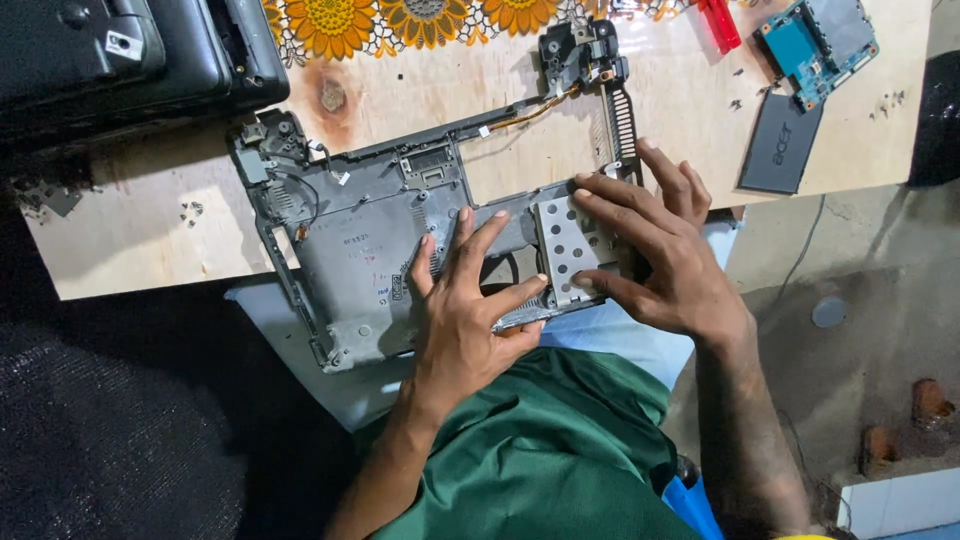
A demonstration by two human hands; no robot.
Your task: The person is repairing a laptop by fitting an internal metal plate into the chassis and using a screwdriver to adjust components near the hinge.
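A grey laptop bottom frame (pixel 345 235) lies half on a plywood board (pixel 150 230), its near edge over my lap. My left hand (pixel 465 310) lies flat on the frame's middle, fingers spread, thumb by the frame's near edge. My right hand (pixel 655 245) rests on the frame's right part, fingers and thumb touching a perforated silver metal plate (pixel 565 250) set in the frame. Whether the fingers pinch the plate I cannot tell. A black hinge block (pixel 580 50) with an orange-brown cable stands at the frame's far right corner.
A black laptop body (pixel 120 55) sits at the far left. At the far right lie a blue circuit board (pixel 815 40), a dark flat cover (pixel 780 145) and a red tool handle (pixel 718 22). A sunflower-patterned cloth (pixel 400 22) lines the far edge. Small screws (pixel 190 210) lie loose.
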